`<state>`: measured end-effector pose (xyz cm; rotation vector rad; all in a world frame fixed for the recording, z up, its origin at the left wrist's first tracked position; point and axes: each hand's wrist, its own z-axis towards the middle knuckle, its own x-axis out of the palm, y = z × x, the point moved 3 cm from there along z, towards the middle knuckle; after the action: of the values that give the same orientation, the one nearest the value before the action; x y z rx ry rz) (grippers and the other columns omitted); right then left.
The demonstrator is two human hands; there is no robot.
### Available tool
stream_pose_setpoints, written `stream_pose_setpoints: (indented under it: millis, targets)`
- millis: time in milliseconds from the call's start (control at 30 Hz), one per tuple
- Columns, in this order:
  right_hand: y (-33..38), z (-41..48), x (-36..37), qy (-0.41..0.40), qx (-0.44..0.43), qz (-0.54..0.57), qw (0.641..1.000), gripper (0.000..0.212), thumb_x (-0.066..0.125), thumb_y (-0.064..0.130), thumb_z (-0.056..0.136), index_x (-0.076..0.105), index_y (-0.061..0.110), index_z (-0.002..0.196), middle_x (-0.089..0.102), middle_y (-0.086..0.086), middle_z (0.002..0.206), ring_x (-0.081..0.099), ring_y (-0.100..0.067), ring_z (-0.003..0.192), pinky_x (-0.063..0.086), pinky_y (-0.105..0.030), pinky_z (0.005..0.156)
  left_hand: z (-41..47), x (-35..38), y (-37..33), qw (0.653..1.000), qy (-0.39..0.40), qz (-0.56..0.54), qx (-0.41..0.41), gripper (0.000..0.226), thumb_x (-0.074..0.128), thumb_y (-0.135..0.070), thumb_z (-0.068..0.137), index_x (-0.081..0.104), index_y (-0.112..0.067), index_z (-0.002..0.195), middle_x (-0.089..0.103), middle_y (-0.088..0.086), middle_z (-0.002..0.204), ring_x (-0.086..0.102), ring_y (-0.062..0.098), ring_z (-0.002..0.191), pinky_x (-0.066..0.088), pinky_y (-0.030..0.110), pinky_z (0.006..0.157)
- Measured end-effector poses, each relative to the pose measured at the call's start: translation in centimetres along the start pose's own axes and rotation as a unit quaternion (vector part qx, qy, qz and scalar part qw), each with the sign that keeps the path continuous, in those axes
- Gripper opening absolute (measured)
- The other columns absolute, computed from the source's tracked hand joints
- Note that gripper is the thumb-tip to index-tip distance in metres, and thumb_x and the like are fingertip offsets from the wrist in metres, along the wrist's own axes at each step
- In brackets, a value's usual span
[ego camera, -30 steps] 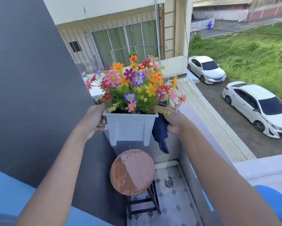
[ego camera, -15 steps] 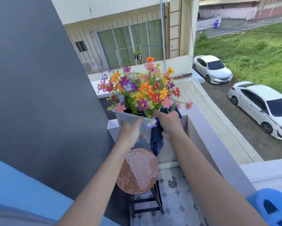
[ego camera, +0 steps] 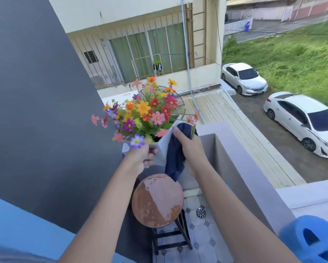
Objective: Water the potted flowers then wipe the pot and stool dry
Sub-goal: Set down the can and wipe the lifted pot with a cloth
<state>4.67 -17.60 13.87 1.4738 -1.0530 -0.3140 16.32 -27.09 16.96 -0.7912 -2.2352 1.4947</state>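
- Our left hand (ego camera: pixel 140 158) was closed on the near lower corner of the pale grey square plastic pot (ego camera: pixel 162 149), fingers curled under its edge; the pot was held in the air, tipped, above the stool and clear of it.
- Our right hand (ego camera: pixel 189 149) pressed a dark blue soft cloth (ego camera: pixel 175 160) flat against the pot's right-hand wall, fingers extended along the rim; the loose end of the cloth hung below the pot.
- The bunch of many-coloured small flowers (ego camera: pixel 146 112) leaned up and away from us; one purple bloom overlapped the left hand.
- We judged the pot light but top-heavy, its wall stiff and probably slippery if wet; a hold under a corner or foot with the second hand bracing a wall looked safest, never by the thin, fragile stems.
- The round worn rust-brown stool seat on dark legs (ego camera: pixel 157 200) stood directly beneath, bearing patchy marks; whether these were water or wear we could not tell.
- Beside the stool rose the grey balcony parapet (ego camera: pixel 240 168); a blue plastic object (ego camera: pixel 314 242) lay at the lower right.
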Motion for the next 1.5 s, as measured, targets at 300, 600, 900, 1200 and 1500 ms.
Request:
stream_pose_setpoints:
  millis: [300,600,900,1200,1500]
  targets:
    - [4.5,2.5,-1.7,-0.042,-0.12,-0.12,0.985,0.031,0.051,-0.001,0.094,0.053,0.02,0.072,0.053,0.004,0.065,0.054,-0.014,0.064,0.044,-0.023,0.059,-1.7,-0.2,-0.4,0.999,0.018,-0.039,0.013,0.032,0.031,-0.015,0.103,0.041,-0.013,0.072,0.047,0.004,0.052,0.021,0.003,0.027,0.013,0.014,0.034]
    - [1.6,-2.7,1.9,0.032,-0.211,-0.173,0.962,0.027,0.064,0.005,0.088,0.047,0.017,0.072,0.049,0.003,0.065,0.046,-0.004,0.058,0.036,-0.021,0.057,-0.7,-0.2,-1.9,0.997,-0.036,-0.059,0.037,0.036,0.024,-0.019,0.105,0.04,-0.013,0.072,0.044,0.005,0.057,0.022,0.002,0.024,0.012,0.012,0.031]
    - [-4.8,-3.4,-0.2,0.011,-0.157,-0.211,0.965,0.041,0.054,-0.004,0.091,0.037,0.026,0.07,0.039,0.008,0.062,0.043,0.003,0.05,0.033,-0.016,0.052,-1.7,-1.7,-2.2,0.993,-0.041,-0.094,0.049,0.026,0.03,-0.013,0.1,0.044,-0.013,0.077,0.05,0.003,0.046,0.025,0.005,0.025,0.015,0.01,0.033]
    - [-0.7,-4.1,2.8,-0.014,-0.236,-0.108,0.966,0.035,0.056,-0.001,0.093,0.036,0.017,0.07,0.037,0.006,0.062,0.035,-0.002,0.051,0.031,-0.015,0.051,-2.3,-1.2,-2.4,0.992,-0.076,0.039,0.09,0.019,0.046,-0.023,0.079,0.045,-0.01,0.065,0.048,0.007,0.056,0.028,0.009,0.028,0.016,0.013,0.037]
    - [3.8,-0.1,0.9,-0.119,-0.221,-0.127,0.96,0.005,0.054,0.008,0.095,0.049,0.008,0.093,0.05,0.005,0.075,0.049,0.002,0.064,0.036,-0.016,0.059,-4.0,-1.7,-2.1,0.997,-0.021,-0.024,0.071,0.03,0.036,-0.016,0.101,0.049,-0.007,0.075,0.053,0.0,0.046,0.029,0.007,0.027,0.018,0.016,0.034]
